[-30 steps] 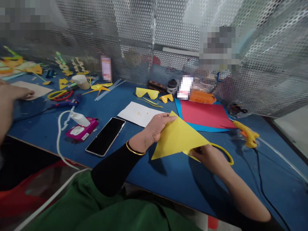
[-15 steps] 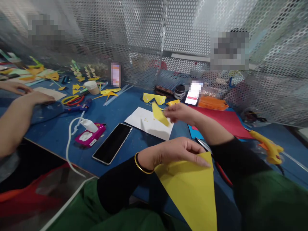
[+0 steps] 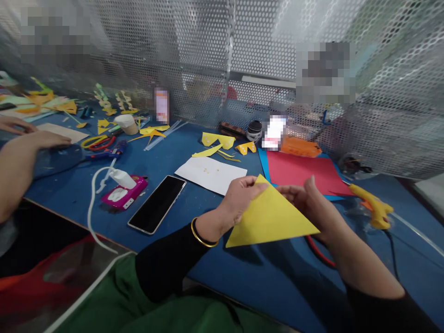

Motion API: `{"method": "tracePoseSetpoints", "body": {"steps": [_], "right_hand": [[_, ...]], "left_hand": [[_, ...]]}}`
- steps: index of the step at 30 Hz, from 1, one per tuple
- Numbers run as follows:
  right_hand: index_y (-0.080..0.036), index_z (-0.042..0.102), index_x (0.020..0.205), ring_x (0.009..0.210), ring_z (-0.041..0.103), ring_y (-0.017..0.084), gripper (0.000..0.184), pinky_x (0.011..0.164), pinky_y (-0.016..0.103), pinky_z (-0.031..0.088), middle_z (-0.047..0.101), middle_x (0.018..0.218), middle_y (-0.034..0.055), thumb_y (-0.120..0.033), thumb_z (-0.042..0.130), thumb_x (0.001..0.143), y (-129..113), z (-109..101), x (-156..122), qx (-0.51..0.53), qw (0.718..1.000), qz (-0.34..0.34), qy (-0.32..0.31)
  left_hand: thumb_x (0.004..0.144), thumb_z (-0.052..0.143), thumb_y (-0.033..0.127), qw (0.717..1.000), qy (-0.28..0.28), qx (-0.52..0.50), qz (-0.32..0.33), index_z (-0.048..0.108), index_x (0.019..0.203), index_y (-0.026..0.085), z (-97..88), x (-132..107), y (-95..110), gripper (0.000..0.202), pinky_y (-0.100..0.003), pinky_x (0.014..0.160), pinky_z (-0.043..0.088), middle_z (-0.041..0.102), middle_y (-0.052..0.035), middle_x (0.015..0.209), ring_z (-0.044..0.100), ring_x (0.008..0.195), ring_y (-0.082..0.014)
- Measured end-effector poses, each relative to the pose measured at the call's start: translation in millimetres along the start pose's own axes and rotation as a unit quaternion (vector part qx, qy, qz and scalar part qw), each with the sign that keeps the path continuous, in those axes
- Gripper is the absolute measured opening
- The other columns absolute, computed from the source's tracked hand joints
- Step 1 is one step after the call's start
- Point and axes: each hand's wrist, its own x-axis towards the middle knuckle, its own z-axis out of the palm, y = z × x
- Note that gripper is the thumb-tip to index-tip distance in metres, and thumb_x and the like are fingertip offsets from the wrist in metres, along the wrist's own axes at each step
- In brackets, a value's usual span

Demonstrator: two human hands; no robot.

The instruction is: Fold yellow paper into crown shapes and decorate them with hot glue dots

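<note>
My left hand [image 3: 242,200] is closed on a triangle of yellow paper [image 3: 272,219], pinching it near its top corner with the thumb in front. My right hand [image 3: 314,203] is at the paper's right edge, its thumb raised and apart. Its fingers reach partly behind the sheet, so I cannot tell whether they touch it. Beyond my hands lies a white sheet [image 3: 211,175] with tiny yellow bits on it. A curved yellow paper strip [image 3: 207,151] rests at its far edge, close to a yellow cut-out [image 3: 218,140] with notched edges.
A black-screened phone [image 3: 157,205] and a magenta power adapter [image 3: 125,192] lie left. Red paper [image 3: 307,173] over blue, a yellow glue gun [image 3: 373,203] and red-handled scissors [image 3: 321,252] are right. A co-worker's arm [image 3: 19,166] extends from the left. A perforated screen [image 3: 194,60] stands behind.
My right hand has let go of the yellow strip beyond the white sheet and come back to the triangle. The triangle has been raised and turned, its point now upward.
</note>
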Motion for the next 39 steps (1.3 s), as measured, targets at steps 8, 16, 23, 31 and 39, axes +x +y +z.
{"method": "tracePoseSetpoints", "body": {"steps": [8,16,23,31,39], "right_hand": [[-0.019,0.071,0.084,0.067,0.065,0.017,0.043,0.062,0.029,0.050,0.073,0.075,0.0029,-0.057,0.083,0.066,25.4,-6.0,-19.5,-0.109,0.990,-0.061,0.059],[-0.018,0.069,0.084,0.061,0.065,0.017,0.042,0.060,0.031,0.050,0.074,0.074,0.0047,-0.055,0.079,0.068,42.2,-21.4,5.0,-0.077,0.990,-0.076,0.086],[-0.017,0.072,0.090,0.062,0.065,0.016,0.035,0.061,0.030,0.050,0.076,0.077,0.0040,-0.048,0.075,0.073,48.8,-18.8,8.9,-0.086,0.990,-0.083,0.068],[-0.018,0.073,0.090,0.062,0.063,0.016,0.037,0.059,0.029,0.049,0.076,0.079,0.0051,-0.050,0.074,0.069,53.0,-23.6,14.7,-0.087,0.990,-0.088,0.072],[-0.019,0.073,0.092,0.061,0.065,0.017,0.036,0.054,0.029,0.047,0.075,0.078,0.0054,-0.050,0.071,0.073,48.8,-25.7,12.0,-0.092,0.991,-0.079,0.065]], "left_hand": [[0.100,0.046,0.042,0.869,0.064,0.464,0.164,0.074,0.097,0.021,-15.4,29.6,3.0,0.034,-0.029,0.073,0.052,0.073,-0.0054,0.090,0.067,0.083,-0.0197],[0.094,0.056,0.040,0.648,0.228,0.723,0.079,0.073,0.118,0.010,-85.0,104.4,57.2,0.042,-0.064,0.118,0.010,0.052,-0.0239,0.147,0.027,0.144,-0.0479],[0.095,0.046,0.058,0.569,0.239,0.787,0.024,0.064,0.133,0.006,-97.4,123.7,51.1,0.067,-0.063,0.118,0.009,0.058,-0.0266,0.140,0.038,0.139,-0.0471],[0.096,0.051,0.035,0.435,0.292,0.846,0.095,0.061,0.135,0.006,-89.8,101.8,68.7,0.049,-0.056,0.122,-0.006,0.053,-0.0194,0.148,0.022,0.150,-0.0379],[0.095,0.061,0.028,0.504,0.308,0.798,0.120,0.071,0.113,0.003,-111.4,61.3,95.6,0.032,-0.064,0.115,0.015,0.059,-0.0189,0.138,0.033,0.138,-0.0440]]}}
